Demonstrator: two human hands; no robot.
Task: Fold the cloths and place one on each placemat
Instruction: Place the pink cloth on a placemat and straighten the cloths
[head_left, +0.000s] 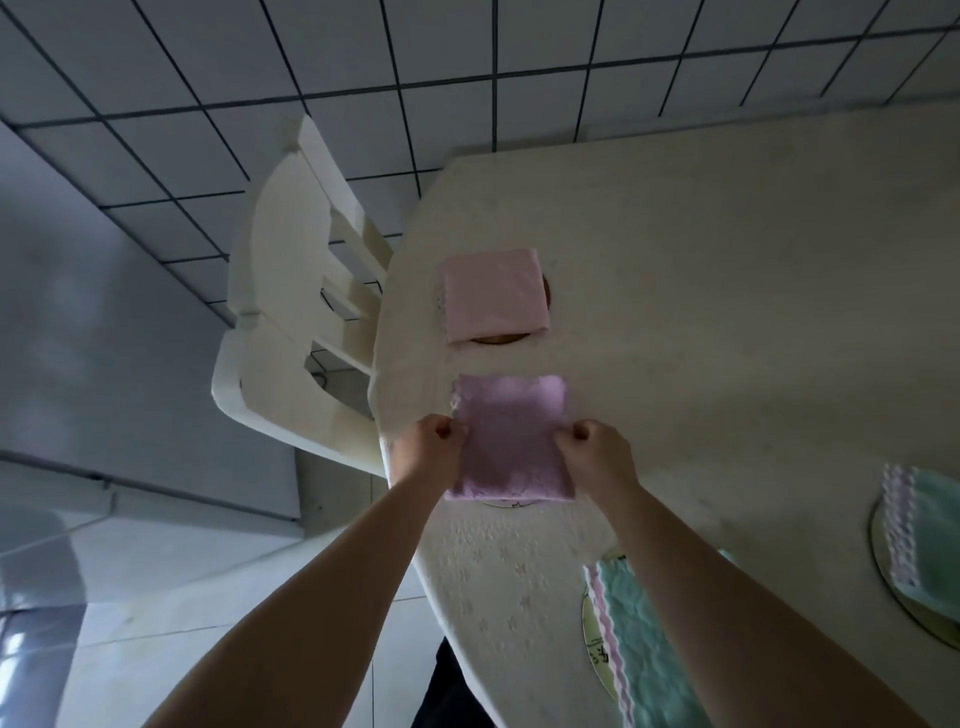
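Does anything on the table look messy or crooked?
Nothing looks spilled or torn. The pink cloth sits folded on its placemat, nearly hiding it. Both hands, the left hand and the right hand, pinch the purple cloth, and two green cloths lie folded on theirs.

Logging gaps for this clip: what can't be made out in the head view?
- Placemat under the purple cloth: mostly covered; only a sliver shows.
- Right green cloth: cut by the frame edge.
- Near green cloth: crossed by the right forearm.
- Left hand and right hand fingertips: curled under.
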